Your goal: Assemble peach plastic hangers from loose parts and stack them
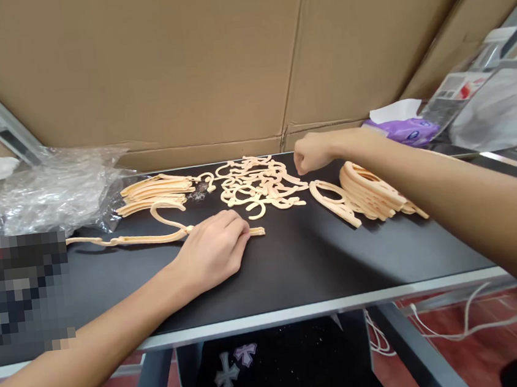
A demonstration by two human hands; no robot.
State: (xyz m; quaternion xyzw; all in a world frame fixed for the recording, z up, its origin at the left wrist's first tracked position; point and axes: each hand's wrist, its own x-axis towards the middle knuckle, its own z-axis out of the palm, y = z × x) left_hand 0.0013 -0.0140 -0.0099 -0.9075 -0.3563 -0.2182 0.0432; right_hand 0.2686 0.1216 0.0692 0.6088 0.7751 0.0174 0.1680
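My left hand [213, 247] rests on the black table [293, 263], fingers curled down on the right end of a peach plastic hanger [124, 238] that lies flat with its hook up. My right hand [310, 152] reaches to the far side, fingers pinched at the right edge of a heap of loose peach hooks [257, 184]; what it pinches is hidden. A stack of curved hanger bodies [369, 191] lies under my right forearm. Another stack of hanger arms [157, 192] sits left of the hooks.
Crumpled clear plastic wrap [54, 187] lies at the back left. A cardboard wall [225, 55] closes the far side. A purple tissue pack [402, 126] and grey bags [494, 107] sit at the right. White cables [438, 322] trail on the floor.
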